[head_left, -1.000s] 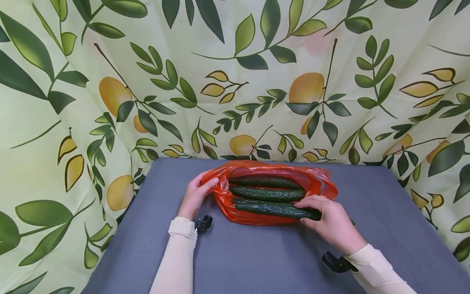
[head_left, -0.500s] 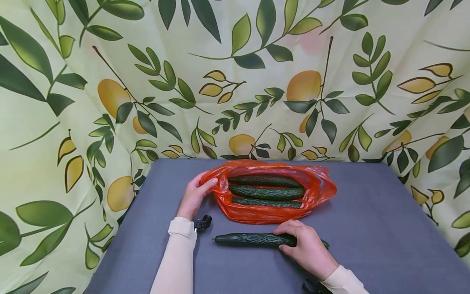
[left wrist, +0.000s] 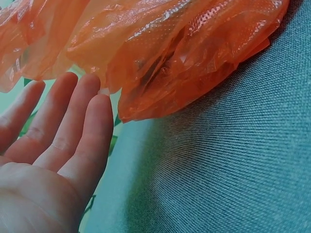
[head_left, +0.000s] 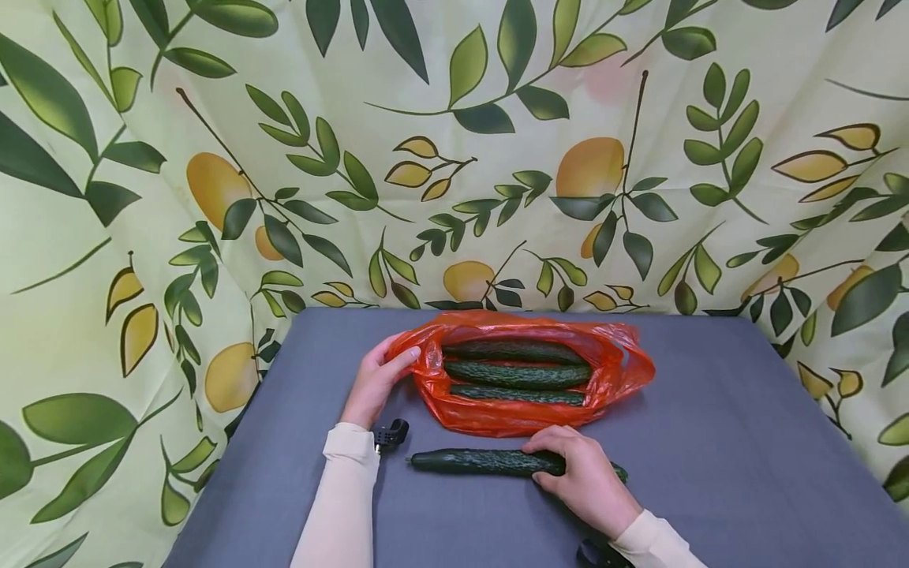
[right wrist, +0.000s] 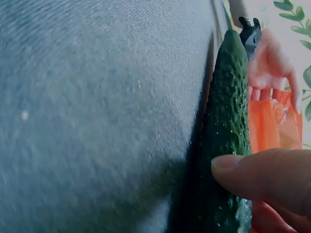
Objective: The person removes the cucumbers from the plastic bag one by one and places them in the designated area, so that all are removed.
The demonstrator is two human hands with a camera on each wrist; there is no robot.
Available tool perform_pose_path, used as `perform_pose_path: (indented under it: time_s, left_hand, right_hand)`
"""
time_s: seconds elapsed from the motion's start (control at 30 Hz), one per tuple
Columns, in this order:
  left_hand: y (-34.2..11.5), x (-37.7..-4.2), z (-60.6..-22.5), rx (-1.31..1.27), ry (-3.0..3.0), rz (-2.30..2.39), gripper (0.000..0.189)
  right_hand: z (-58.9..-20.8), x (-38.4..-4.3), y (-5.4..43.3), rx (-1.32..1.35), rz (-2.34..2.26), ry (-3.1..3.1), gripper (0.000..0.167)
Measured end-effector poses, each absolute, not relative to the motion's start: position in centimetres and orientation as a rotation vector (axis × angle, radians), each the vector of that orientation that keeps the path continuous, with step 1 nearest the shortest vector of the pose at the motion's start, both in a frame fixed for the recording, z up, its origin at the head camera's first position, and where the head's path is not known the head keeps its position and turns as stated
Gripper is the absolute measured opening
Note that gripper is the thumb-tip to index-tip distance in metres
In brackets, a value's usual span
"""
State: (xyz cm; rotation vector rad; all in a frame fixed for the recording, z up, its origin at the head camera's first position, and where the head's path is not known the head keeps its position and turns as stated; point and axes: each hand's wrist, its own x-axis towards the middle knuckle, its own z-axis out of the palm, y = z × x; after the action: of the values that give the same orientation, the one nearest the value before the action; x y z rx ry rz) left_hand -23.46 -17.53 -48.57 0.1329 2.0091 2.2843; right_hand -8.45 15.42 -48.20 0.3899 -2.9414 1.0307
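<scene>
A red plastic bag (head_left: 490,422) lies on its side with its mouth toward me, several dark green cucumbers (head_left: 518,372) showing inside. My left hand (head_left: 375,386) holds the bag's left end, thumb over the rim and fingers behind it. In the left wrist view those fingers (left wrist: 63,128) reach up to the orange-red film, fairly straight. In front of the bag, another cucumber (head_left: 472,462) lies crosswise with its stem end left. My right hand (head_left: 585,477) grips it near its right end. The right wrist view shows my thumb (right wrist: 262,172) pressed on its bumpy skin.
Grey cloth covers the table (head_left: 724,442). A curtain (head_left: 511,158) printed with leaves and fruit hangs behind the table and along the sides. Black camera mounts sit at both wrists, the left mount (head_left: 390,434) close to the cucumber's stem end.
My right hand has drawn one cucumber out of the bag and brought it toward me onto the table, then shifted it slightly left. My left hand has stayed at the bag's left end.
</scene>
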Motion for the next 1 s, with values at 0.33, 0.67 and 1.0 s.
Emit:
perform_pose_path:
  time_s: [0.33, 0.67, 1.0]
  left_hand:
    - [-17.7, -23.5, -48.3, 0.138, 2.05, 2.247, 0.049]
    - [-17.8, -23.6, -48.5, 0.133, 2.091, 2.237, 0.046]
    - [-17.6, -23.3, -48.7, 0.115, 2.122, 2.209, 0.049]
  right_hand:
    - [-46.4, -10.0, 17.2, 0.531, 1.163, -2.921, 0.034]
    - [-42.6, -15.5, 20.6, 0.497, 1.249, -2.824, 0.031]
    - [-43.3, -20.2, 23.4, 0.493, 1.127, -2.936, 0.031]
